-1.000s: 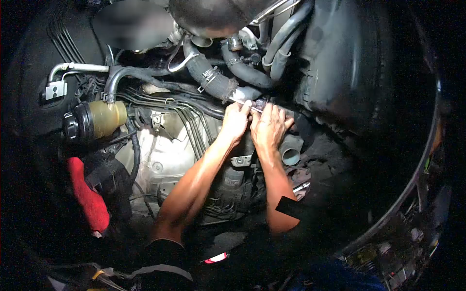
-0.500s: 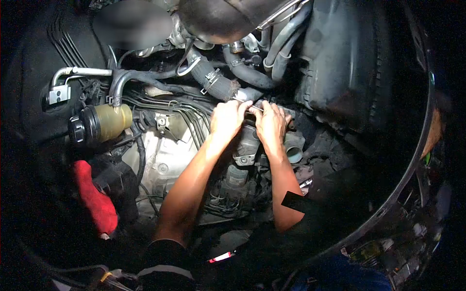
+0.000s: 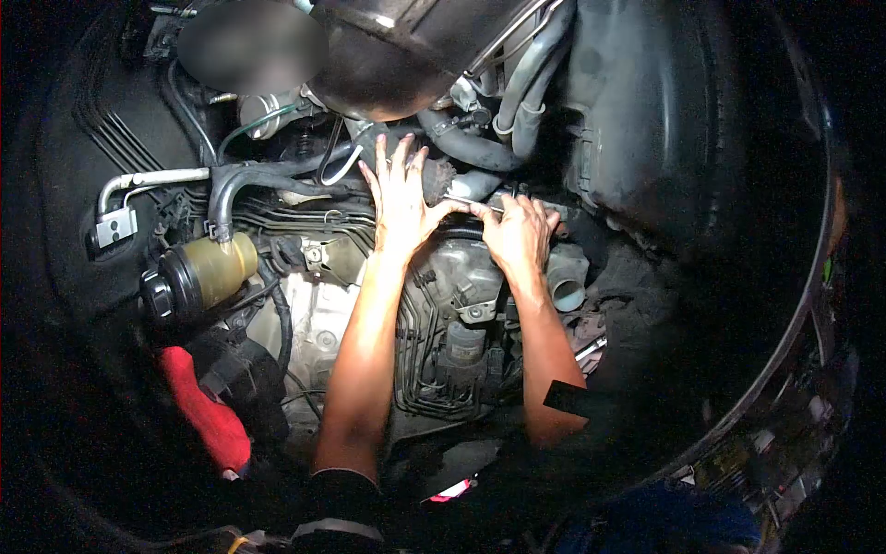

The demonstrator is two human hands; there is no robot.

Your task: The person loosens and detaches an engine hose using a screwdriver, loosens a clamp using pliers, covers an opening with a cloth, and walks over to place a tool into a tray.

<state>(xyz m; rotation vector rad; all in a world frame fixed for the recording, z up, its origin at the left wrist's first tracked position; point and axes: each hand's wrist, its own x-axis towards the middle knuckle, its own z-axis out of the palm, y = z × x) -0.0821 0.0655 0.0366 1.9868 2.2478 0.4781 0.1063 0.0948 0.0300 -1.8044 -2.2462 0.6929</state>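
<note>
My left hand (image 3: 399, 205) is open, its fingers spread flat over a dark ribbed hose (image 3: 437, 181) that it mostly covers. Its thumb stretches right, to the end of a thin metal rod (image 3: 461, 202). My right hand (image 3: 519, 231) is closed with its fingers curled, thumb and fingertips at the rod's other end; what the rod belongs to is hidden. Just above the rod lies a pale pipe end (image 3: 472, 185). Below my right hand is a round open port (image 3: 568, 295) on a metal housing.
A yellowish reservoir with a black cap (image 3: 217, 268) is at left, above a red cloth-like piece (image 3: 208, 411). Black hoses (image 3: 480, 146) bend above my hands. A large dark rounded part (image 3: 415, 46) overhangs the top. Thin metal lines (image 3: 305, 217) run from the left.
My left hand has gone from a closed grip near the rod to spread fingers laid up over the ribbed hose. My right hand keeps its place at the rod. The view has shifted slightly.
</note>
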